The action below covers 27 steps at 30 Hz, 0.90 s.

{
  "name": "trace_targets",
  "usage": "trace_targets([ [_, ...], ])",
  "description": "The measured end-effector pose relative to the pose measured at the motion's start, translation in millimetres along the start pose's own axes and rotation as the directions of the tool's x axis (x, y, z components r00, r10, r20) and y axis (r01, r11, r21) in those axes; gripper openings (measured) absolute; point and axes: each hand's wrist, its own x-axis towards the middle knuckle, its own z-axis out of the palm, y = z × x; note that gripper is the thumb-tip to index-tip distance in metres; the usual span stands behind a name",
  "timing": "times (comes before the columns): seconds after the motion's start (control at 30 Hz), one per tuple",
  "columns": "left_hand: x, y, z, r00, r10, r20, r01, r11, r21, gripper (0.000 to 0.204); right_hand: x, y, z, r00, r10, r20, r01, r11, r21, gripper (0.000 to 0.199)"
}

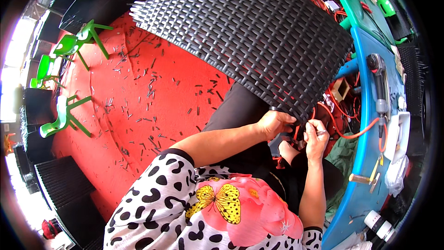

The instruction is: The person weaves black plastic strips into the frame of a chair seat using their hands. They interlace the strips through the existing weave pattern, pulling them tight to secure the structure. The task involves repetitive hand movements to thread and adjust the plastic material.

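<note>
Head view: black woven panel (249, 37), corner gripped by left fingers (283, 117); right fingers (317, 126) pinched just beside it, contents unclear

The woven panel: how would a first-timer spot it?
Start from the red floor and look toward the top centre. A broad black woven panel slants there, its nearest corner at the person's left hand and right hand. Its basket-like weave sets it apart from the plainer black piece at upper left.
</note>
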Motion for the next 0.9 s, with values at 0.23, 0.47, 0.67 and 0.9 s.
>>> trace_targets([
  [0.23, -3, 3, 2, 1.0, -0.014, 0.007, 0.015, 0.999, -0.031, 0.02, 1, -3, 1, 0.999, 0.043, 0.027, -0.044, 0.999, 0.014, 0.014],
  [0.47, 12, -9, -13, 1.0, -0.028, -0.009, 0.028, 0.999, -0.018, 0.022, 6, -6, 0, 0.984, 0.16, 0.081, -0.164, 0.985, 0.045, 0.017],
  [0.67, 2, 1, -8, 0.993, -0.07, 0.095, 0.076, 0.995, -0.059, 0.016, 7, -19, 0, 0.982, 0.142, 0.128, -0.135, 0.989, -0.058, 0.017],
  [0.9, -5, 6, -4, 0.991, -0.083, 0.102, 0.083, 0.997, 0.002, 0.034, -1, -11, -16, 0.978, 0.101, 0.182, -0.102, 0.995, -0.004, 0.018],
])
